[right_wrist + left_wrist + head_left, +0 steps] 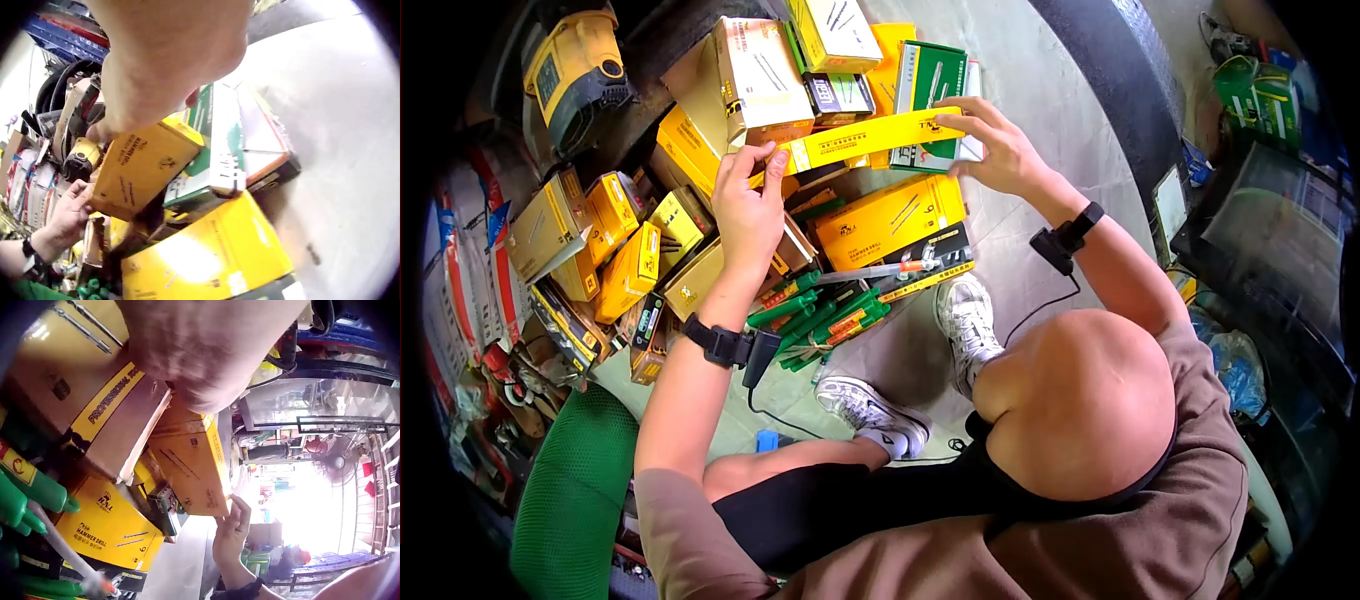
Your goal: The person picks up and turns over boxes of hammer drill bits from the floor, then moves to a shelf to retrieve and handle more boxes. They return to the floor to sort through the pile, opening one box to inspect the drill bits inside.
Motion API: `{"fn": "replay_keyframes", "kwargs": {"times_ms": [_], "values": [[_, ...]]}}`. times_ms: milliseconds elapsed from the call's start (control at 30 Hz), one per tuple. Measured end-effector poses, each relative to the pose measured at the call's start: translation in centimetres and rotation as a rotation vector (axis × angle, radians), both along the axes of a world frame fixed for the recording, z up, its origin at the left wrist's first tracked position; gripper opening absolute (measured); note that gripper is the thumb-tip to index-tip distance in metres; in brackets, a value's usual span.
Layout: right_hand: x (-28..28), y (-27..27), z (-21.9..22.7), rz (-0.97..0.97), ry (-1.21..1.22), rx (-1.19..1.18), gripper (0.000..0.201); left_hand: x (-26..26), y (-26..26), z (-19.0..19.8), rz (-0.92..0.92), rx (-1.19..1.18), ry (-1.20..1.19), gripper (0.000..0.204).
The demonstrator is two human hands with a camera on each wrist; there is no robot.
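Note:
Both hands hold a long yellow hammer drill box up over a pile of boxes. At its left end my left hand grips it between thumb and fingers. The other end is pinched by my right hand, fingers on top and thumb below. Drawings of drill bits show on the box's broad face in the left wrist view. Beneath it, a yellow box lies on the floor pile, and a green box lies behind the right end. In the right wrist view my wrist hides most of the right hand.
Green plastic tubes lie in front of the pile, close to the shoes. More yellow cartons stand at the left, with a yellow and black machine behind them. A green mesh seat is at lower left.

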State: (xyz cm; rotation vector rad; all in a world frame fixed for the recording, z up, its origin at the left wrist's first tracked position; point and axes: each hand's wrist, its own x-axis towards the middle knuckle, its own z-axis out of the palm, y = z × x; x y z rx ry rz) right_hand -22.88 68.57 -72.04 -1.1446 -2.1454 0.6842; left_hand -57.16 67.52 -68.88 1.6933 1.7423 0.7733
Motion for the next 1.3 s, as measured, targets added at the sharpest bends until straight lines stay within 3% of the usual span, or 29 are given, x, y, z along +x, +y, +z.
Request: {"fn": "replay_keyframes", "kwargs": {"times_ms": [100,167,233,333,367,433,500,533,600,633,700,767,800,833,867,900,967,1067,1300], "values": [[-0.4,-1.1,-1.0,-0.006,0.067,-0.072,0.034,0.4,-0.5,0.2,-0.005,-0.059,-0.027,0.038],[-0.4,-0.5,-0.7,-0.091,0.035,-0.127,0.036,0.8,-0.6,1.2,-0.125,0.063,0.189,0.048],[-0.1,-0.2,0.7,-0.113,0.078,-0.117,0.035,-0.2,0.0,1.0,-0.138,-0.078,0.061,0.049],[1.8,-0.8,2.8,-0.218,0.162,-0.499,0.031,0.8,-0.2,3.8,-0.269,0.093,0.145,0.043],[2.6,-1.7,2.8,-0.228,0.16,-0.506,0.031,1.7,-0.8,5.1,-0.305,0.143,0.133,0.04],[3.5,-3.3,2.4,-0.231,0.3,-0.667,0.032,3.2,-1.9,6.3,-0.33,0.04,0.119,0.038],[3.5,-5.6,1.3,-0.265,0.332,-0.765,0.029,3.6,-2.7,6.5,-0.482,-0.121,0.288,0.04],[3.3,-6.8,-0.1,-0.257,0.348,-0.815,0.031,3.5,-3.2,5.9,-0.478,-0.121,0.288,0.04],[2.5,-8.9,-2.9,-0.247,0.41,-0.897,0.033,3.3,-4.6,3.9,-0.586,-0.142,0.523,0.039],[1.8,-9.7,-3.7,-0.244,0.457,-0.93,0.034,3.1,-4.9,3.1,-0.587,-0.142,0.527,0.039],[1.0,-10.9,-4.4,-0.315,0.436,-0.974,0.036,2.9,-5.3,2.1,-0.675,0.017,0.782,0.036],[0.4,-11.3,-4.3,-0.442,-0.094,-0.81,0.042,3.1,-5.1,2.3,-0.691,0.027,0.827,0.034],[0.7,-11.3,-4.7,-0.388,-0.328,-0.609,0.058,3.1,-5.0,1.9,-0.704,0.056,0.846,0.035],[1.3,-10.9,-5.2,-0.394,-0.328,-0.603,0.058,3.1,-4.9,1.6,-0.715,0.083,0.863,0.035],[1.8,-10.5,-5.7,-0.411,-0.042,-0.902,0.065,3.2,-4.7,1.4,-0.759,-0.086,0.855,0.036],[1.8,-10.0,-5.5,-0.413,0.258,-1.189,0.072,3.4,-4.2,1.8,-0.758,-0.085,0.856,0.036],[1.7,-9.5,-5.2,-0.366,0.273,-1.24,0.079,3.6,-3.1,3.0,-0.862,-0.279,0.866,0.039],[0.7,-8.8,-5.1,-0.317,0.315,-1.204,0.079,3.1,-2.8,2.3,-0.875,-0.26,0.787,0.041],[0.8,-7.5,-4.5,-0.235,0.421,-1.474,0.079,3.0,-3.3,2.6,-0.923,-0.292,0.791,0.042]]}}
